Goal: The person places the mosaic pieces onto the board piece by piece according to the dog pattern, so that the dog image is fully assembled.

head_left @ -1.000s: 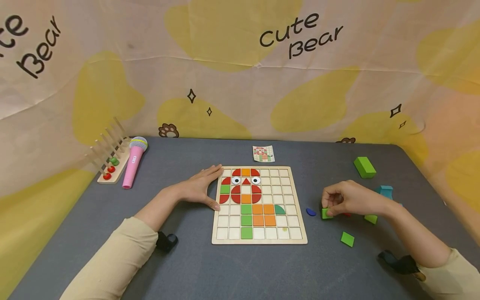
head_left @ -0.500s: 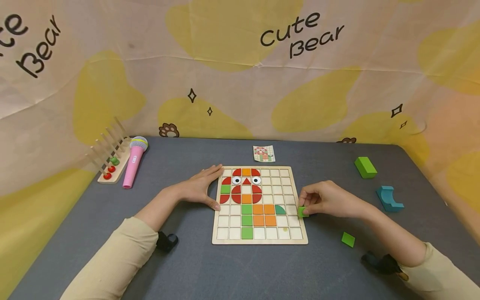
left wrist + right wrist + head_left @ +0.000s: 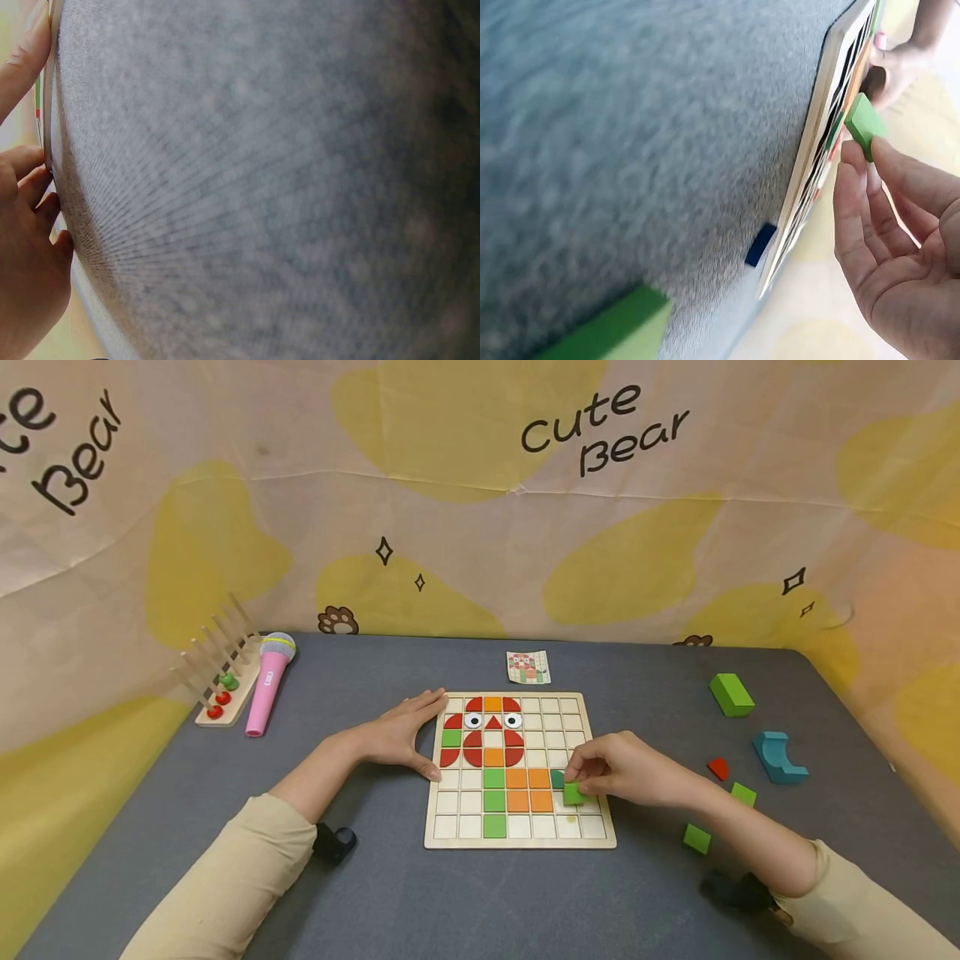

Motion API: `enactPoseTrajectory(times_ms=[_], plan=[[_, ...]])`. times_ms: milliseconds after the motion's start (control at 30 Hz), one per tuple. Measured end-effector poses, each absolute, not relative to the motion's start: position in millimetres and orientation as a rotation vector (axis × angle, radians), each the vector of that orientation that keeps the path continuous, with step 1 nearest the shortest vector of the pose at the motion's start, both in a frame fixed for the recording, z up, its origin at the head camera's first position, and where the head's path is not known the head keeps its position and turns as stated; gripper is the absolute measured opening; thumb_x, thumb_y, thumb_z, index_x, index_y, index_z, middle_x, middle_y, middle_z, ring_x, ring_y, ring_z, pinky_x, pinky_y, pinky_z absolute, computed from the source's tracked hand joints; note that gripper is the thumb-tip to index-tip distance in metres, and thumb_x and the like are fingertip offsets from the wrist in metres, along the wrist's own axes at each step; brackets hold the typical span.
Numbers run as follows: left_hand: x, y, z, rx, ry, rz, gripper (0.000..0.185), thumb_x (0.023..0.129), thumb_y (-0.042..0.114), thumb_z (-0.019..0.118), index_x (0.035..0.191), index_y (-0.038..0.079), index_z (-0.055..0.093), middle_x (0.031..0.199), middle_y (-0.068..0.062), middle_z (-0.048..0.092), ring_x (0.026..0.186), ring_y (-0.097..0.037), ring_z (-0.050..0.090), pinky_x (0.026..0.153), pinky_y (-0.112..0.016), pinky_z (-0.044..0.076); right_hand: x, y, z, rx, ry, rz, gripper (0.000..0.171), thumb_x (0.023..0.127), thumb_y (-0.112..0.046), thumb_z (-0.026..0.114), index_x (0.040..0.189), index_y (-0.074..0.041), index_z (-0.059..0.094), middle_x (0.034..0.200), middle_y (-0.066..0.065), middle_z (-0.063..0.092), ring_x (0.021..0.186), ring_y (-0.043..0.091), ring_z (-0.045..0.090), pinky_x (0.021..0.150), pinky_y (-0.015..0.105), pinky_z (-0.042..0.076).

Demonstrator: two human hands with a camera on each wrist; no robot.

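Over the right part of the wooden grid board [image 3: 459,842], my right hand [image 3: 630,768] pinches a green square tile [image 3: 573,793] between thumb and fingers. In the right wrist view the same tile [image 3: 865,124] is tilted and apart from the board. A teal quarter-round tile [image 3: 557,779], partly covered by the hand, lies in a cell just behind it. Red, orange and green tiles with two eye tiles fill other cells. My left hand [image 3: 397,735] rests with spread fingers along the board's left edge. Beside the board, a dark blue piece [image 3: 761,244] shows only in the right wrist view.
Right of the board lie a red tile [image 3: 718,768], two green tiles, a teal arch block [image 3: 778,758] and a green block [image 3: 730,695]. A small picture card [image 3: 528,667] lies behind the board. A pink microphone [image 3: 268,689] and a peg rack [image 3: 228,693] stand at left.
My right hand has carried the green tile leftward from the tabletop, across the board's right edge, to above the grid. The left hand stays put.
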State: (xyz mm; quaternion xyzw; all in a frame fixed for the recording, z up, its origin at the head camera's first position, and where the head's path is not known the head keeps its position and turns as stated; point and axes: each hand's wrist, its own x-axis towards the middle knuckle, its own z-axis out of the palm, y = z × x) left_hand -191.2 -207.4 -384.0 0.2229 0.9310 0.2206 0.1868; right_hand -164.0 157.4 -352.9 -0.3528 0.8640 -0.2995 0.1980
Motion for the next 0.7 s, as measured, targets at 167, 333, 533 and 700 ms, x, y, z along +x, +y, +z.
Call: enactPoseTrajectory(times_ms=[167,333,533,700], plan=[[-191.3,-207.0,-385.0,0.626,2.619,0.617,0.122,0.07,0.051,0.085,0.16,0.009,0.015,0.17,-0.009,0.006,0.157,-0.033,0.005,0.127,-0.056,0.009,-163.7,151.8,-357.9,-0.979,2.436,-0.857,0.011,0.085,-0.004,0.073,0.089,-0.014,0.074,0.08,-0.007,0.07,0.069,0.0,0.057,0.064,0.017,0.052],[-191.5,-206.7,-385.4,0.624,2.616,0.619,0.122,0.07,0.051,0.085,0.16,0.009,0.014,0.17,-0.009,0.005,0.157,-0.033,0.005,0.127,-0.056,0.009,-162.9,149.0,-359.7,-0.934,2.456,-0.847,0.01,0.083,-0.006,0.075,0.086,-0.015,0.075,0.077,-0.008,0.071,0.068,0.0,0.058,0.064,0.017,0.052],[-192.1,-206.7,-384.5,0.625,2.617,0.62,0.122,0.07,0.05,0.085,0.16,0.008,0.014,0.169,-0.009,0.006,0.157,-0.033,0.006,0.127,-0.056,0.009,-161.6,147.8,-361.0,-0.918,2.475,-0.837,0.01,0.082,-0.006,0.076,0.084,-0.015,0.075,0.075,-0.008,0.07,0.066,0.0,0.057,0.062,0.017,0.052],[-192.0,-206.7,-384.1,0.627,2.617,0.615,0.122,0.07,0.051,0.085,0.159,0.008,0.014,0.17,-0.009,0.006,0.157,-0.033,0.006,0.128,-0.056,0.009,-161.3,147.8,-363.7,-0.953,2.487,-0.84,0.01,0.081,-0.005,0.077,0.082,-0.015,0.075,0.074,-0.007,0.07,0.064,-0.001,0.056,0.06,0.016,0.051]])
